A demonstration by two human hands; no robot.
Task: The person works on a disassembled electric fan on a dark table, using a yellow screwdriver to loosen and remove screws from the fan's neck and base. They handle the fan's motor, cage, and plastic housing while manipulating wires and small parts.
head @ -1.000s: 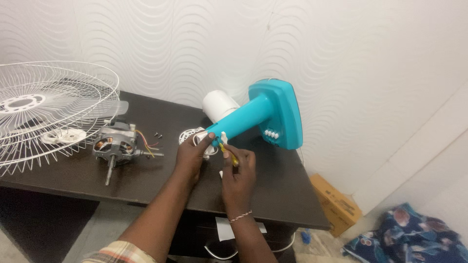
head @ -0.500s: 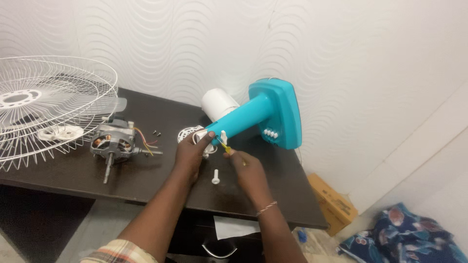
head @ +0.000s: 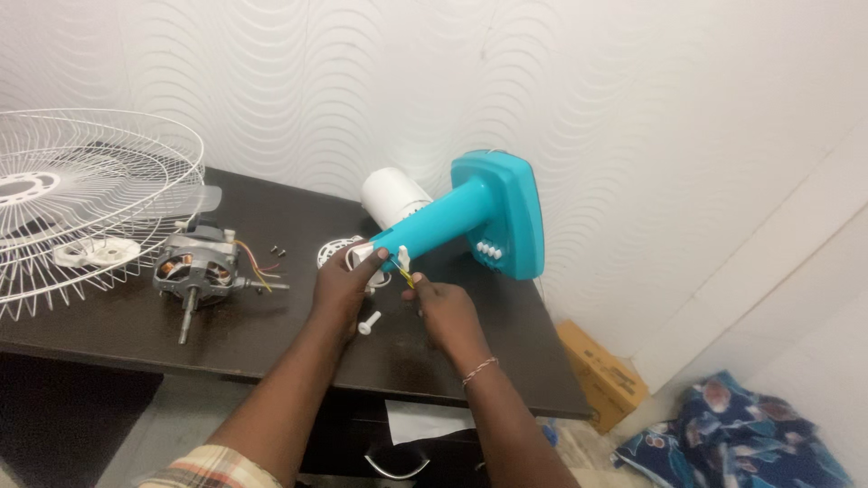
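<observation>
Near the middle of the frame, the left hand (head: 346, 282) curls around the narrow end of a teal fan stand (head: 470, 212), fingers closed on the stem with the thumb on top. The stand lies tilted across the dark table (head: 271, 339), its square base raised toward the upper right against the wavy white wall (head: 633, 108). The right hand (head: 443, 307), just below and right of the stem end, pinches a thin yellow wire (head: 407, 276) between thumb and forefinger; the other fingers are folded in, so the hand is nearly closed. The wire runs up to a small white piece at the stem's end, though what exactly that piece is cannot be told.

A white bolt-like part (head: 369, 323) lies on the table just below the left hand. Behind the stand sits a white cylindrical housing (head: 393, 194). To the left lies a bare fan motor (head: 201, 268) with coloured wires, and at the far left a white wire fan guard (head: 81, 190). A cardboard box (head: 601, 375) and blue floral cloth (head: 732, 434) lie on the floor at lower right.
</observation>
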